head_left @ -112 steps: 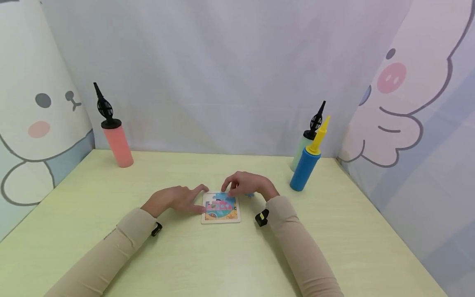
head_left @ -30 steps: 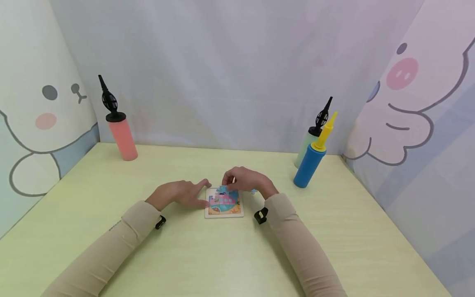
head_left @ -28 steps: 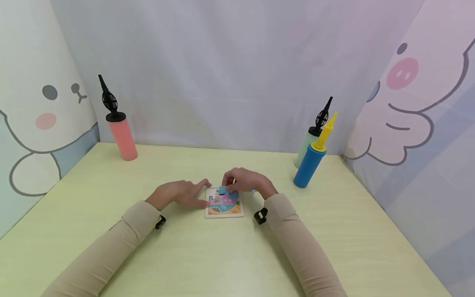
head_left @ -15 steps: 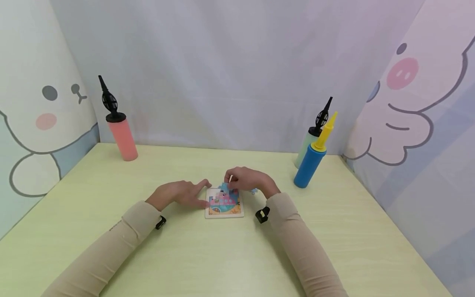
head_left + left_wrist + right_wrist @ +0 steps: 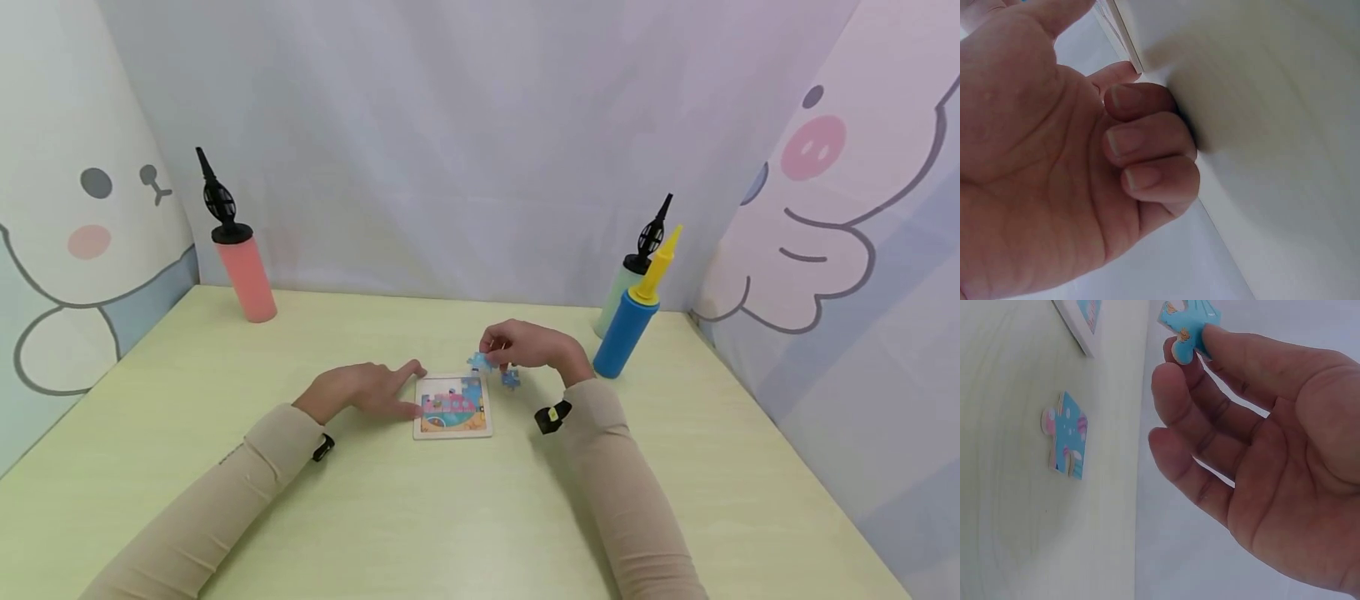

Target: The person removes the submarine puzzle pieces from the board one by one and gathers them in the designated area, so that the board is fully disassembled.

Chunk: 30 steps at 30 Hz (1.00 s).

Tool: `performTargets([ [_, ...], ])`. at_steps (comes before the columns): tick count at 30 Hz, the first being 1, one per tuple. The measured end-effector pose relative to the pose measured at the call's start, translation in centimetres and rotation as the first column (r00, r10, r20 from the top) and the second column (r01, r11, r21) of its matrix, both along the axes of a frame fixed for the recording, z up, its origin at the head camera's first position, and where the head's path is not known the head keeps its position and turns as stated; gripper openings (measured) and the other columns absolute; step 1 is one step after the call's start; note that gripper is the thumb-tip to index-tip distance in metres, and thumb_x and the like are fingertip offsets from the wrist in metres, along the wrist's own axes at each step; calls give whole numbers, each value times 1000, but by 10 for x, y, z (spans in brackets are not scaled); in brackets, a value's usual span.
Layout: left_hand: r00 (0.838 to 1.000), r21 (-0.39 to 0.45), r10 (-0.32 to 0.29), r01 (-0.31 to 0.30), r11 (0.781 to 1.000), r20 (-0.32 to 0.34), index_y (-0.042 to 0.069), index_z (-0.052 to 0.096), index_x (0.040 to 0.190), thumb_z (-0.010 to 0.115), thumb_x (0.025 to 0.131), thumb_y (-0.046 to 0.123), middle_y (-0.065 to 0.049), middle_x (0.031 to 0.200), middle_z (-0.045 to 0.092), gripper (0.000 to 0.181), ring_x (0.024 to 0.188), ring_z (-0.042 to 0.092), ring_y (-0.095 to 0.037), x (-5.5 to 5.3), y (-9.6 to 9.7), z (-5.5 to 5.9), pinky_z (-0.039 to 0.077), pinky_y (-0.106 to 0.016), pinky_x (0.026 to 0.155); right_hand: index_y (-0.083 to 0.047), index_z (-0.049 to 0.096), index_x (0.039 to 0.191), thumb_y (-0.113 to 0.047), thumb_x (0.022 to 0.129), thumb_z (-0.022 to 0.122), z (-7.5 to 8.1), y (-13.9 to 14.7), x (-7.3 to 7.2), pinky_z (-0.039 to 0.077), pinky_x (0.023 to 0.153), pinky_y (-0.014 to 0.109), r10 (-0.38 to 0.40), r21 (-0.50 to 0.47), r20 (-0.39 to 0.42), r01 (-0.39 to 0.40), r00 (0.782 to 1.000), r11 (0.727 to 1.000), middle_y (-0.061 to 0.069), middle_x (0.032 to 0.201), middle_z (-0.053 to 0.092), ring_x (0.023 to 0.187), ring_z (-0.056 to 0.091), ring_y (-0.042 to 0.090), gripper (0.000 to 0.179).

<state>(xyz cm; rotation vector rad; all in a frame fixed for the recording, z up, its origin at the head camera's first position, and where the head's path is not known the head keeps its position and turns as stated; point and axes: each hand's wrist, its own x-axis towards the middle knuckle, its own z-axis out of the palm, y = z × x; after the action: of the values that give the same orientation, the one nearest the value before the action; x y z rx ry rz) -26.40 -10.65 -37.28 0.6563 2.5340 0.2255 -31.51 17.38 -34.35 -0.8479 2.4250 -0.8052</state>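
Between the thumb and fingers of my right hand (image 5: 528,343), a light-blue puzzle piece (image 5: 480,362) is pinched above the table, just past the board's upper right corner. The right wrist view shows that piece (image 5: 1191,328) with orange marks. Below it a second blue piece (image 5: 511,379) with pink spots lies on the table. My left hand (image 5: 363,392) touches the left side of the white-framed puzzle board (image 5: 453,434) with thumb and index finger extended; its other fingers are curled in the left wrist view. The board's upper left part shows bare white, with pink and blue pieces elsewhere.
A pink pump (image 5: 250,279) with a black nozzle stands at the back left. At the back right, a blue pump (image 5: 626,337) with a yellow nozzle stands in front of a pale green one (image 5: 613,300). A printed curtain (image 5: 435,150) hangs behind the table.
My right hand has lifted a blue piece off the board's top area and moved it right and away. The loose piece is now uncovered. My left hand stays at the board's left edge.
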Motion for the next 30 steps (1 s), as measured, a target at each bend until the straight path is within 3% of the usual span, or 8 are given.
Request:
performTargets([
  [9, 1000, 31, 6, -6, 999, -5, 22, 29, 147, 59, 97, 51, -5, 73, 48, 65, 69, 50, -22, 2, -1, 1, 37, -37, 68, -4, 64, 105, -12, 101, 61, -4, 17, -7, 48, 83, 53, -9, -10, 29, 9, 1000, 1000, 13, 89, 64, 85, 58, 42, 9],
  [18, 1000, 31, -2, 3, 1000, -12, 22, 30, 146, 59, 96, 51, -6, 75, 52, 64, 70, 51, -22, 2, -1, -2, 38, -37, 69, -4, 63, 104, -13, 101, 61, -11, 42, -12, 51, 80, 47, -74, -18, 47, 75, 996, 997, 7, 90, 63, 76, 58, 22, 10],
  [30, 1000, 37, -3, 3, 999, -3, 21, 30, 147, 59, 96, 51, -6, 75, 52, 66, 71, 51, -22, 1, -1, -2, 38, -37, 69, -3, 64, 100, -15, 100, 63, -17, 69, -14, 49, 74, 34, -148, 63, 109, 142, 983, 988, 9, 87, 63, 77, 57, 22, 12],
])
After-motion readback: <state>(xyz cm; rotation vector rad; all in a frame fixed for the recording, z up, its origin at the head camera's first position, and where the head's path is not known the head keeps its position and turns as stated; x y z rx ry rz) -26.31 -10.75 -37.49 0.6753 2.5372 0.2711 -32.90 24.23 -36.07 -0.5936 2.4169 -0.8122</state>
